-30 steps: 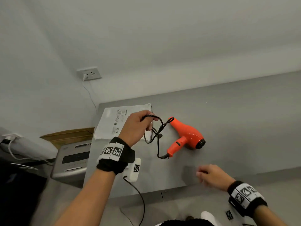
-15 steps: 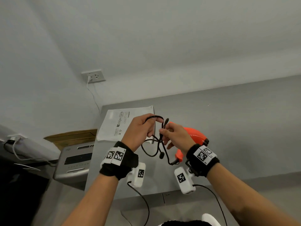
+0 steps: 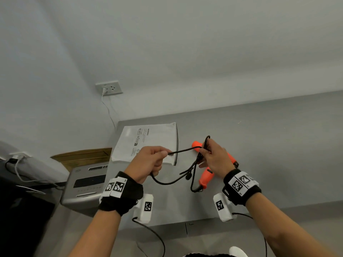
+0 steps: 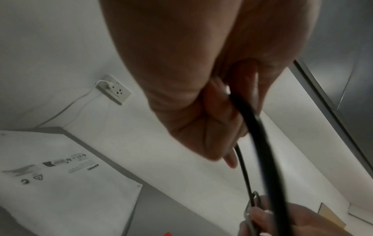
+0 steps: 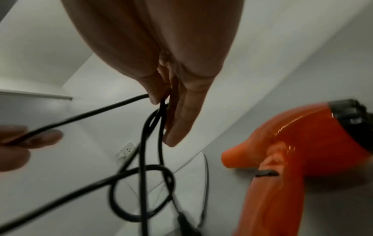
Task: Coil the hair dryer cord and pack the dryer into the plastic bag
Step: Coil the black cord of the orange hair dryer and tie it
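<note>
An orange hair dryer [image 3: 206,178] [image 5: 286,159] lies on the grey table [image 3: 278,154], partly hidden behind my right hand. Its black cord [image 3: 183,150] [image 5: 145,143] [image 4: 260,143] is stretched between both hands above the table. My left hand [image 3: 150,162] [image 4: 212,121] pinches one strand, and a loop hangs below it. My right hand [image 3: 213,154] [image 5: 167,102] pinches several gathered strands over the dryer. The white plastic bag [image 3: 146,141] [image 4: 60,183] lies flat at the table's back left corner.
A grey machine [image 3: 85,186] stands left of the table, beside a brown cardboard box [image 3: 81,156]. A wall socket [image 3: 109,88] with a white cable sits above the table's left corner. The table's front edge [image 3: 185,222] is near my wrists.
My right hand came up from the table's front edge and took hold of the cord. Both hands have since moved apart, pulling a strand straight between them.
</note>
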Demonstrator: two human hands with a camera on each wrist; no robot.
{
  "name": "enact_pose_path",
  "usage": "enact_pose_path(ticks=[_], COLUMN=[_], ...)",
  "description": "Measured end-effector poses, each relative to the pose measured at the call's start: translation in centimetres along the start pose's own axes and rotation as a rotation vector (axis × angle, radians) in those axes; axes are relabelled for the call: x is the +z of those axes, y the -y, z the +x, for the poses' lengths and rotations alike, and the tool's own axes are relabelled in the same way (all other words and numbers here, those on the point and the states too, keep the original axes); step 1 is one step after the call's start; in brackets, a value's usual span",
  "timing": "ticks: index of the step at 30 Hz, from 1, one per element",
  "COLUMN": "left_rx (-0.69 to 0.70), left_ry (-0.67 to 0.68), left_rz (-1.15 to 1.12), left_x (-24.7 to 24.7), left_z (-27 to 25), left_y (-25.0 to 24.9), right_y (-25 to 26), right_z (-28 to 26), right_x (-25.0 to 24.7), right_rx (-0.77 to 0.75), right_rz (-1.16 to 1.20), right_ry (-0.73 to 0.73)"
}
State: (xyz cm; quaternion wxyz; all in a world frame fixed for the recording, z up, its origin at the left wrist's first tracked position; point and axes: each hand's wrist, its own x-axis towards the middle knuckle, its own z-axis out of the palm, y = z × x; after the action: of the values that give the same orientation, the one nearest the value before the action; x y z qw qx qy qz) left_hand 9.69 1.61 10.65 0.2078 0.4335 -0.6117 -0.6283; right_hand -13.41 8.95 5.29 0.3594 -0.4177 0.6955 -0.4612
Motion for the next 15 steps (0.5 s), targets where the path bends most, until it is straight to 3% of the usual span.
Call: enact_pose_path(ticks=[3,7,15], left_rx=[-0.06,-0.113,-0.137], left_ry=[0.085,0.101,-0.122], left_rz=[0.227,0.794,0.979], left_x=[-0.8,-1.7,-3.4], left_z=[-0.3,-0.4,0.1], left_y=[1.1,3.7,6.0], right_y=[0.2,0.5,-0.6], right_z=[0.0,0.3,0.9], right_x=[-0.6,-1.4,-3.2], right_rx=[-0.081,-0.151,-0.111], right_rz=[-0.114,-0.174,-0.127], right_ry=[-0.058,-0.127,-0.21])
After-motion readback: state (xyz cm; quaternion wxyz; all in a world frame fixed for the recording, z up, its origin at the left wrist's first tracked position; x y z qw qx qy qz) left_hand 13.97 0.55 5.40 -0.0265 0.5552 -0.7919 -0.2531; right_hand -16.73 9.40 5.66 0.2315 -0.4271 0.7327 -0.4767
